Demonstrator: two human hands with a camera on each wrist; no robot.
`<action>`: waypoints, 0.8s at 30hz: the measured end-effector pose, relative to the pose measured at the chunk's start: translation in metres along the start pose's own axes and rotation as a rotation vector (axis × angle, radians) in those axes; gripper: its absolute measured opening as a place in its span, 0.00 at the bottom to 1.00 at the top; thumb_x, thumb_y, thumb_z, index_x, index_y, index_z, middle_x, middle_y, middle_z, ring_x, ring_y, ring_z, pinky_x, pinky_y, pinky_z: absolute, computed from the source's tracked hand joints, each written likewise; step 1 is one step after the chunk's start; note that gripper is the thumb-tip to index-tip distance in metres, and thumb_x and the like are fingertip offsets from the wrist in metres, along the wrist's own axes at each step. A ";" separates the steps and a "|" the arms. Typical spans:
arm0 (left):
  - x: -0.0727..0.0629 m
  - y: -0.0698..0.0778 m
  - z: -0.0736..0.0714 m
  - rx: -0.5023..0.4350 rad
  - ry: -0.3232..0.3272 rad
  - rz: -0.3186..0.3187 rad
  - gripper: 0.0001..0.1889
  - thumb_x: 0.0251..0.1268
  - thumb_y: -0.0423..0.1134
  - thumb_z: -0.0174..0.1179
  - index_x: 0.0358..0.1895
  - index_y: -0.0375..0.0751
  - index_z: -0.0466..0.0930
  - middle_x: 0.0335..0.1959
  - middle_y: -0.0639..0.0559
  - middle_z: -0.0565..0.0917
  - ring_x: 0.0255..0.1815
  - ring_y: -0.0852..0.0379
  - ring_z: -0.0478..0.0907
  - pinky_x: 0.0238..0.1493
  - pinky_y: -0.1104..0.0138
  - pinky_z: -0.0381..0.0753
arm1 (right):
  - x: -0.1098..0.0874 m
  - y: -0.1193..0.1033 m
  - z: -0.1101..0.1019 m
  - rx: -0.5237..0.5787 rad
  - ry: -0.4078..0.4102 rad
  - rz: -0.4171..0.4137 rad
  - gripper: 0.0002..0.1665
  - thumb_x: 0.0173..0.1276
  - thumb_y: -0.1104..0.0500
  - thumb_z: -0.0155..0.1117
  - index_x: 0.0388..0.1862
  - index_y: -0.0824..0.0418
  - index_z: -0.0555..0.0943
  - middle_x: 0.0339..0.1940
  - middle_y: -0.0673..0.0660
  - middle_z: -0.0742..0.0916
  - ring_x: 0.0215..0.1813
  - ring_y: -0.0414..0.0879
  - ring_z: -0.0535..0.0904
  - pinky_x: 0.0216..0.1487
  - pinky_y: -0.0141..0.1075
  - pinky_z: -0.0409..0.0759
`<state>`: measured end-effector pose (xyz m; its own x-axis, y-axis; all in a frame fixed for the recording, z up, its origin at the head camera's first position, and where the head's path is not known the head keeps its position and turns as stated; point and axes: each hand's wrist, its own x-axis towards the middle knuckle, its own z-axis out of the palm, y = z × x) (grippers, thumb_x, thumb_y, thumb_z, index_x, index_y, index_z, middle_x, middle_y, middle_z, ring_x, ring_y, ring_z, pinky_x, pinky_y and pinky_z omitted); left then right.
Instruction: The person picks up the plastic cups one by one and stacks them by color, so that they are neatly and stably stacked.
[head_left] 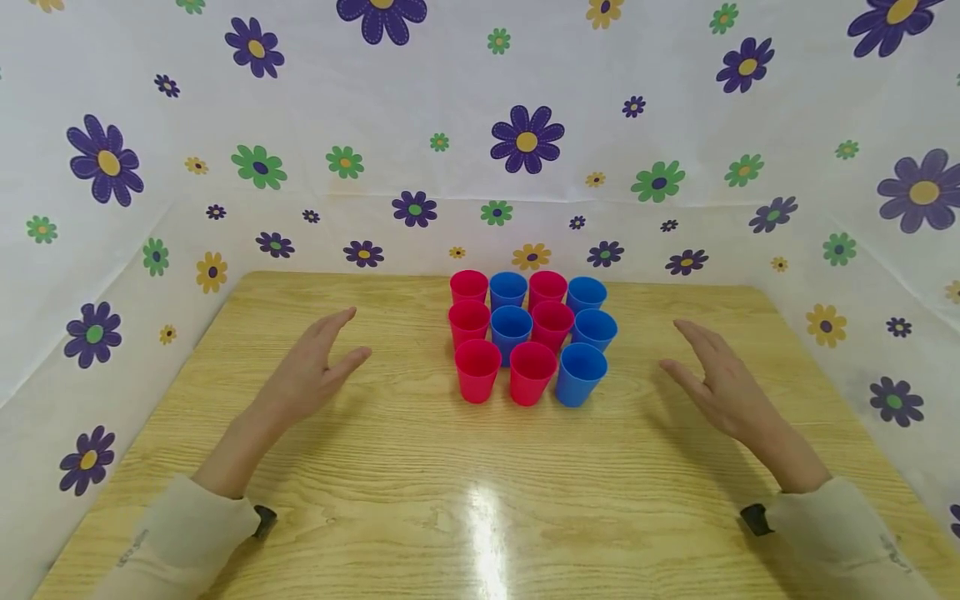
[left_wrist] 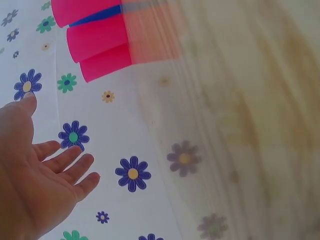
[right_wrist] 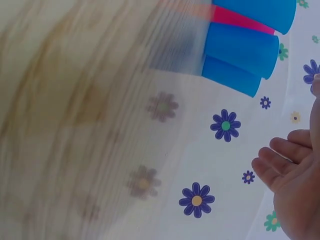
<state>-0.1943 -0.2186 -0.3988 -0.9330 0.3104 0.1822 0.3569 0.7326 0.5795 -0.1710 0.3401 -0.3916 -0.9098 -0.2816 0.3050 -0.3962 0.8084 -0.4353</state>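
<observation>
Several red and blue plastic cups stand upright, mouths up, in three close rows at the middle of the table. At the front are a red cup (head_left: 477, 379), another red cup (head_left: 531, 382) and a blue cup (head_left: 579, 382). My left hand (head_left: 303, 371) hovers left of the cups, fingers extended and thumb apart, holding nothing. On the other side my right hand (head_left: 723, 387) is held over the table with relaxed fingers, also touching nothing. Both wrist views show the palm side of each hand, with red cups (left_wrist: 100, 37) near the left and blue cups (right_wrist: 242, 47) near the right.
The wooden table (head_left: 405, 500) has a glossy light reflection near its front. A white cloth with flower prints (head_left: 465, 100) hangs behind the table and along both sides. Dark straps (head_left: 264, 522) sit at the sleeve cuffs.
</observation>
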 end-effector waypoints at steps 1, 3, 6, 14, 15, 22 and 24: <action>0.000 0.003 0.002 -0.014 0.001 0.000 0.39 0.82 0.56 0.50 0.82 0.35 0.52 0.80 0.34 0.59 0.79 0.33 0.55 0.75 0.37 0.56 | 0.000 -0.002 0.001 0.003 0.022 -0.017 0.37 0.81 0.52 0.59 0.79 0.70 0.61 0.75 0.76 0.68 0.72 0.75 0.64 0.65 0.72 0.65; 0.000 0.008 0.005 -0.046 0.004 0.005 0.38 0.82 0.56 0.51 0.82 0.35 0.53 0.79 0.35 0.60 0.79 0.34 0.56 0.74 0.37 0.58 | 0.000 -0.005 0.004 0.012 0.061 -0.054 0.35 0.80 0.54 0.60 0.77 0.70 0.64 0.73 0.75 0.71 0.67 0.74 0.70 0.60 0.72 0.70; 0.002 0.015 0.012 -0.113 0.010 0.018 0.37 0.81 0.54 0.53 0.81 0.34 0.54 0.78 0.35 0.62 0.78 0.35 0.59 0.73 0.37 0.60 | -0.001 -0.010 0.007 0.028 0.096 -0.095 0.31 0.79 0.58 0.61 0.75 0.70 0.68 0.71 0.73 0.74 0.61 0.71 0.75 0.51 0.70 0.77; 0.005 0.031 0.029 -0.254 0.030 0.033 0.36 0.77 0.46 0.62 0.79 0.34 0.60 0.75 0.38 0.68 0.74 0.40 0.66 0.72 0.43 0.67 | 0.001 -0.026 0.013 0.086 0.099 -0.112 0.29 0.79 0.60 0.61 0.74 0.68 0.70 0.68 0.70 0.77 0.58 0.68 0.79 0.46 0.67 0.82; 0.005 0.033 0.031 -0.265 0.031 0.032 0.35 0.77 0.46 0.62 0.78 0.34 0.60 0.75 0.38 0.69 0.73 0.40 0.67 0.72 0.44 0.68 | 0.002 -0.028 0.014 0.094 0.102 -0.118 0.29 0.79 0.60 0.61 0.74 0.68 0.70 0.68 0.70 0.78 0.58 0.68 0.80 0.46 0.66 0.82; 0.007 0.046 0.040 -0.342 0.026 0.034 0.34 0.76 0.44 0.62 0.77 0.34 0.62 0.74 0.38 0.70 0.72 0.40 0.69 0.72 0.46 0.69 | 0.005 -0.039 0.019 0.128 0.130 -0.135 0.28 0.76 0.62 0.65 0.71 0.69 0.73 0.66 0.69 0.80 0.63 0.66 0.77 0.58 0.67 0.77; 0.008 0.050 0.043 -0.366 0.020 0.033 0.34 0.76 0.44 0.63 0.77 0.34 0.62 0.74 0.38 0.71 0.72 0.40 0.69 0.72 0.46 0.68 | 0.006 -0.042 0.021 0.136 0.127 -0.135 0.28 0.75 0.62 0.66 0.71 0.69 0.74 0.66 0.69 0.80 0.65 0.66 0.76 0.61 0.67 0.74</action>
<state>-0.1818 -0.1541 -0.4023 -0.9232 0.3158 0.2191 0.3502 0.4561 0.8181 -0.1625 0.2937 -0.3890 -0.8281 -0.3083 0.4682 -0.5338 0.6887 -0.4907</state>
